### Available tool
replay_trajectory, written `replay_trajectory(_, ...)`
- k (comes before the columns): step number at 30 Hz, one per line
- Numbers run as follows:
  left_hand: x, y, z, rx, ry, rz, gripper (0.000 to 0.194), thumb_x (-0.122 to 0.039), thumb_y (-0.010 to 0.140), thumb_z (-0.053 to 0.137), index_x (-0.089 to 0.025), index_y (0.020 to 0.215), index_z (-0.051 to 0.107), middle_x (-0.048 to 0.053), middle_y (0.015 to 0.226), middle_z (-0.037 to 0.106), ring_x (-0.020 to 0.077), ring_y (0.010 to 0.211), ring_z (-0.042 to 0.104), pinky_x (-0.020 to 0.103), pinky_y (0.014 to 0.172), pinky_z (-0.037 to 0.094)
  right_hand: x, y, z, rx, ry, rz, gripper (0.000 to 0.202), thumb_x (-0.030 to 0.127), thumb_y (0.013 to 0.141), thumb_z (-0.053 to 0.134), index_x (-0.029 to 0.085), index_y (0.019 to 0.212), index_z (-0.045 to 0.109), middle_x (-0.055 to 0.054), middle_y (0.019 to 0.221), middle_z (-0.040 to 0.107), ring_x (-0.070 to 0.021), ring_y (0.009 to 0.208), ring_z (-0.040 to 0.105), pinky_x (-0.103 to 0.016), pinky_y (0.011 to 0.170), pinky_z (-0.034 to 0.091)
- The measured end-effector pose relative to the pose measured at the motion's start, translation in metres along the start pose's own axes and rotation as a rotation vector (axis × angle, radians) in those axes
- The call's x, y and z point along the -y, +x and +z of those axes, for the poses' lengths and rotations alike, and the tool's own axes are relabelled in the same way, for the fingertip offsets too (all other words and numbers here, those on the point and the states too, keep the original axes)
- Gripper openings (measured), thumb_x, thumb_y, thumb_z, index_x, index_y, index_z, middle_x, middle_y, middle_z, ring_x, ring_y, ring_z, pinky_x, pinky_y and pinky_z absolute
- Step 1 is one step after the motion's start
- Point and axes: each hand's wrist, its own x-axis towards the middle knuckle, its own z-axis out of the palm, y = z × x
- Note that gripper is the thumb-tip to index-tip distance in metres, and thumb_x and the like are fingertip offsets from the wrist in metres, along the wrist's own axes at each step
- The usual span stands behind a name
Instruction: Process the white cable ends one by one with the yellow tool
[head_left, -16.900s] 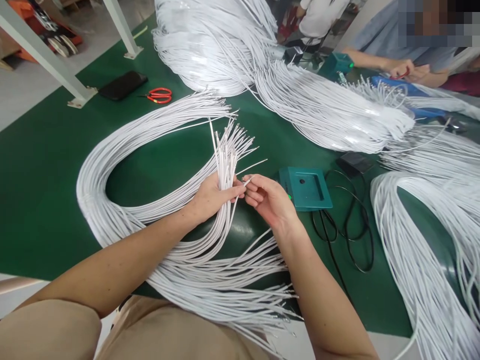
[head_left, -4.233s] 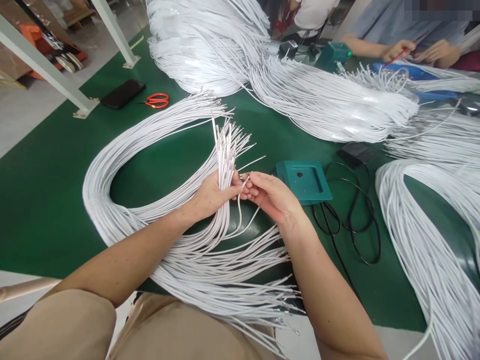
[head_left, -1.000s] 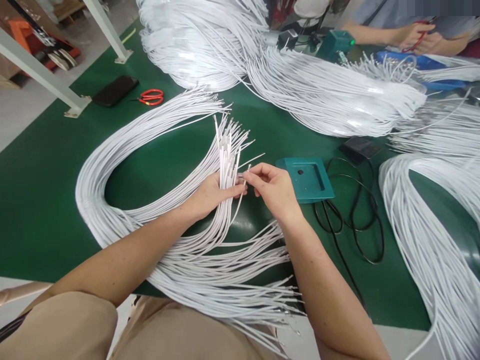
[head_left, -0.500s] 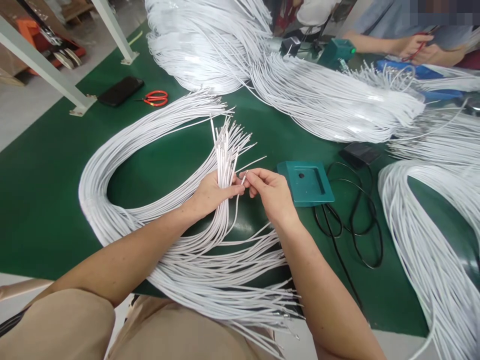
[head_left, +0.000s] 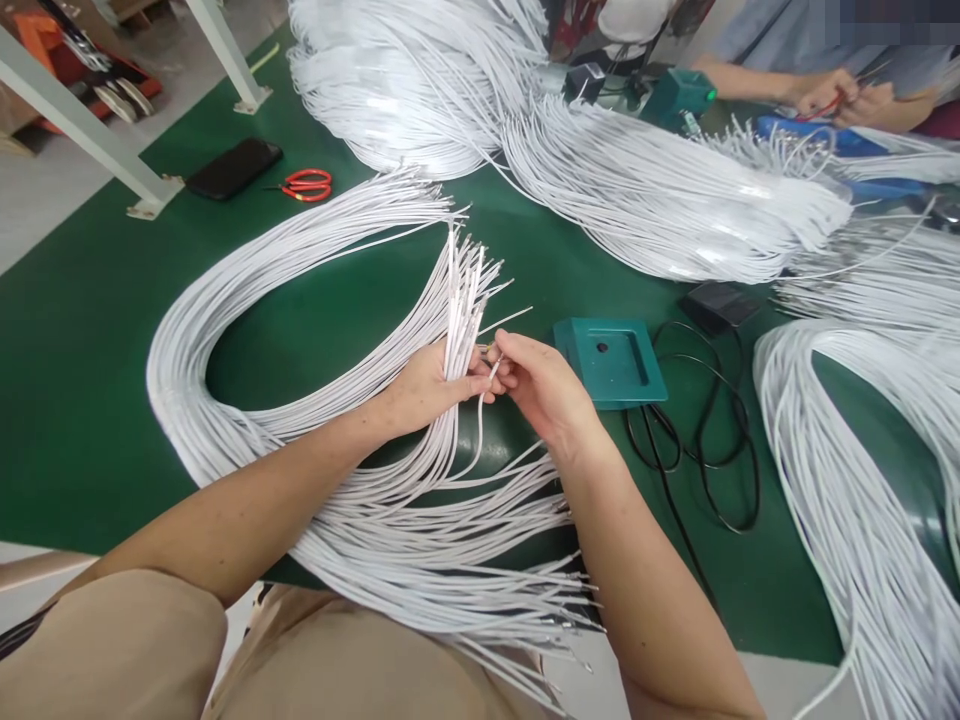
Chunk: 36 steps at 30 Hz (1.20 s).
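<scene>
My left hand (head_left: 431, 385) is closed around a bunch of white cables (head_left: 463, 335), their stripped or tipped ends pointing up and away from me. Close beside it, my right hand (head_left: 544, 380) pinches the end of a single white cable (head_left: 493, 368) between thumb and fingers; the left thumb also touches this cable. The fine detail of that tip is too small to make out. A large curved bundle of white cables (head_left: 180, 330) loops on the green table to the left and under my forearms, with loose ends fanning out below my right hand.
A teal tray-like block (head_left: 566, 365) sits right of my hands, near a black cord (head_left: 739, 450). Red-handled scissors (head_left: 307, 185) and a black phone (head_left: 234, 168) lie at the back left. More cable bundles (head_left: 660, 190) cover the back and right. Across the table, a co-worker's hands (head_left: 832, 95) hold a red-handled tool.
Both hands and the held bunch have shifted slightly to the right. The right fingers have changed their pinch on the single cable's end. The camera view has moved a little.
</scene>
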Motion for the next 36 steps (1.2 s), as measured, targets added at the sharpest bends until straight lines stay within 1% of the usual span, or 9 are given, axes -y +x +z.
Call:
replay_trajectory(8,-0.001,-0.001,-0.001,-0.057,0.006,0.019,0.020,-0.022,0.076,0.070,-0.014,0.078,0.052,0.002,0.075,0.068,0.0126,0.069,0.066,0.025,0.063,0.052,0.000,-0.003,-0.006,0.081,0.101,0.056,0.021,0.036,0.075,0.073,0.015,0.077,0.069,0.003,0.062,0.052,-0.0085,0.058,0.048,-0.025,0.060,0.044)
replay_trajectory(12,0.000,-0.001,-0.001,-0.077,-0.052,0.033,0.022,-0.021,0.075,0.070,-0.015,0.083,0.051,0.001,0.077,0.066,0.0120,0.069,0.066,0.024,0.061,0.051,0.001,-0.005,-0.004,-0.018,-0.056,-0.048,0.024,0.039,0.075,0.071,0.015,0.080,0.070,0.001,0.067,0.058,-0.0095,0.060,0.050,-0.026,0.062,0.045)
replay_trajectory(17,-0.001,-0.001,-0.001,-0.112,-0.104,0.021,0.042,-0.020,0.073,0.072,-0.017,0.111,0.052,-0.001,0.081,0.063,0.0118,0.067,0.065,0.024,0.058,0.051,0.001,-0.008,0.002,-0.216,-0.532,-0.261,0.017,0.032,0.077,0.068,0.016,0.081,0.070,-0.002,0.072,0.066,-0.0123,0.064,0.055,-0.027,0.065,0.045)
replay_trajectory(20,-0.002,-0.001,-0.003,-0.080,-0.158,-0.026,0.030,-0.020,0.074,0.072,-0.015,0.101,0.061,0.003,0.093,0.063,0.0092,0.067,0.063,0.024,0.062,0.052,-0.005,-0.007,0.001,-0.297,-0.959,-0.495,0.017,0.024,0.087,0.055,0.017,0.077,0.066,-0.003,0.075,0.064,-0.0141,0.069,0.055,-0.028,0.068,0.043)
replay_trajectory(22,-0.002,0.000,-0.005,-0.066,-0.238,-0.084,0.022,-0.018,0.072,0.073,-0.014,0.092,0.065,0.003,0.095,0.063,0.0080,0.066,0.062,0.024,0.063,0.051,-0.010,-0.005,-0.001,-0.297,-1.327,-0.695,0.025,0.021,0.092,0.045,0.017,0.074,0.062,-0.006,0.077,0.061,-0.0166,0.074,0.053,-0.030,0.070,0.040)
replay_trajectory(25,-0.002,0.002,-0.007,-0.071,-0.324,-0.162,0.034,-0.016,0.070,0.074,-0.015,0.103,0.065,0.000,0.084,0.061,0.0081,0.065,0.062,0.024,0.064,0.050,-0.012,-0.003,-0.005,-0.202,-1.743,-0.852,0.031,0.020,0.095,0.037,0.017,0.075,0.060,-0.008,0.079,0.059,-0.0197,0.076,0.050,-0.033,0.071,0.037)
replay_trajectory(30,-0.004,0.003,-0.008,-0.161,-0.062,-0.174,0.047,-0.014,0.073,0.071,-0.015,0.118,0.057,-0.001,0.076,0.061,0.0123,0.068,0.066,0.022,0.060,0.048,0.001,-0.003,-0.013,-0.238,-1.919,-0.814,0.022,0.021,0.094,0.042,0.017,0.102,0.062,-0.010,0.101,0.066,-0.0248,0.096,0.052,-0.040,0.093,0.033)
replay_trajectory(32,-0.004,0.004,-0.008,-0.181,0.016,-0.176,0.046,-0.015,0.073,0.071,-0.014,0.117,0.056,0.000,0.077,0.062,0.0135,0.069,0.068,0.021,0.057,0.047,0.006,-0.003,-0.017,-0.223,-1.942,-0.717,0.021,0.018,0.092,0.043,0.017,0.102,0.062,-0.009,0.097,0.068,-0.0251,0.095,0.053,-0.041,0.099,0.029)
replay_trajectory(36,-0.001,0.006,-0.008,-0.198,0.038,-0.183,0.045,-0.015,0.072,0.072,-0.013,0.114,0.057,0.000,0.077,0.063,0.0146,0.067,0.069,0.022,0.056,0.048,0.010,-0.002,-0.022,-0.154,-1.941,-0.607,0.017,0.016,0.087,0.049,0.017,0.097,0.062,-0.008,0.087,0.069,-0.0243,0.086,0.055,-0.038,0.095,0.033)
